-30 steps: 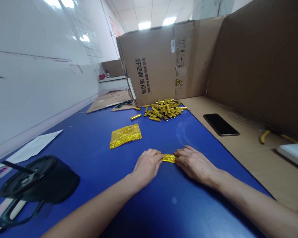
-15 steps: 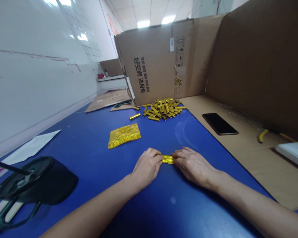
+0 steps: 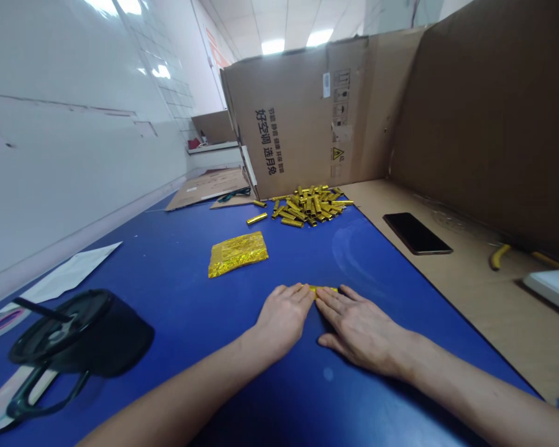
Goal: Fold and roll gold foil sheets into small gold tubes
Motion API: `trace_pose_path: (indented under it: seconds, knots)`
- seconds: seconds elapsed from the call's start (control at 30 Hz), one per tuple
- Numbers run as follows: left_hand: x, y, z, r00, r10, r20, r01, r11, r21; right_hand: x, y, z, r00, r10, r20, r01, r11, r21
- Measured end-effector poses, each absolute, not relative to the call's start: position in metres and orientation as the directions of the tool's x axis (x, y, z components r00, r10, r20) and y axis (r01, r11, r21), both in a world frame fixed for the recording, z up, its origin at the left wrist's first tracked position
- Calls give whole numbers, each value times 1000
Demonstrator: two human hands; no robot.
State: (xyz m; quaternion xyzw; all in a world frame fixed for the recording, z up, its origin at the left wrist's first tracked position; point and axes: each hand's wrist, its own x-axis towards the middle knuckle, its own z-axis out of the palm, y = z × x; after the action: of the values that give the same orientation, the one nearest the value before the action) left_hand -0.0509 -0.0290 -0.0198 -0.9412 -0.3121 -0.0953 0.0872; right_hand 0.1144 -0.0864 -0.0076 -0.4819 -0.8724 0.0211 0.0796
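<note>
A small gold foil tube (image 3: 313, 289) lies crosswise on the blue table, mostly covered by my fingers. My left hand (image 3: 286, 310) rests over its left end, fingers stretched out side by side and thumb hidden. Flat across its right part is my right hand (image 3: 358, 323), fingers extended and thumb spread toward me. Beyond my hands lies a stack of gold foil sheets (image 3: 238, 254). At the back, a heap of short gold tubes (image 3: 310, 208) sits against the cardboard, with a single gold tube (image 3: 256, 218) left of it.
A dark lidded mug (image 3: 84, 335) with a straw stands at left, near white paper (image 3: 65, 273). On the cardboard at right are a phone (image 3: 417, 233), a yellow-handled tool (image 3: 498, 256) and a white device (image 3: 554, 288). Tall cardboard walls (image 3: 302, 124) close off the back and right.
Both hands have gone from pinching the foil strip's ends to lying over it with extended fingers. The strip now looks narrower, like a tube. My view has shifted slightly.
</note>
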Motion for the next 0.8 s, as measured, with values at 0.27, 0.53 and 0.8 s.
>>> trace_pose_path:
  seconds: [0.27,0.53,0.8]
  knots:
    - [-49,-35,-18,764,626,157,642,-763,-80,117,-86,-11,-471,877,94,871,479,-108]
    - [-51,-29,-14,732,679,60,680,-733,-2,121,-86,-4,-493,866,80,850,499,-169]
    - [-61,-16,-9,759,639,-127,650,-755,83,114,-96,11,-593,805,33,772,579,-263]
